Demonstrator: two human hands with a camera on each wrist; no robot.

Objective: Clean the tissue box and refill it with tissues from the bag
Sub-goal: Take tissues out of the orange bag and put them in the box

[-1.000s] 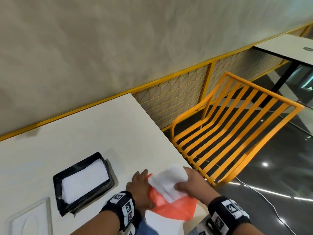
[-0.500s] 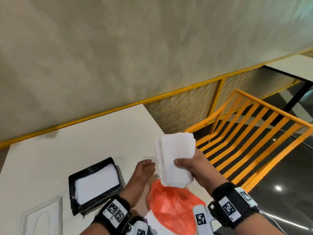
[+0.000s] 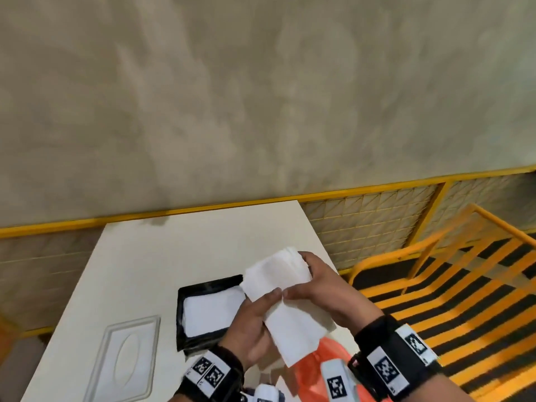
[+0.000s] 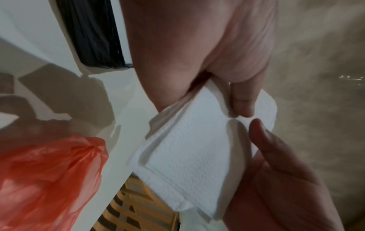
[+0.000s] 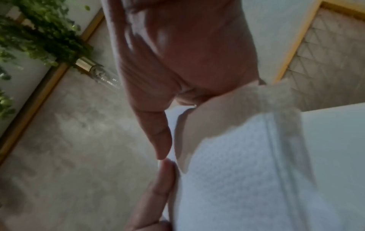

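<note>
Both hands held the stack of tissues (image 3: pixel 285 303) in the air above the near counter (image 3: pixel 162 256) edge: left hand (image 3: pixel 252 329) pinching its near side, right hand (image 3: pixel 322 288) gripping the far side. The black tissue box (image 3: pixel 208 307), already part-filled, sat on the counter just left of them; the orange bag (image 3: pixel 327 369) lay below. Risk: the loose sheets could fan apart or slip if either pinch eased, and could catch on the box rim. Compared with half a second earlier, the left hand had joined the grip and the stack had moved toward the box.
</note>
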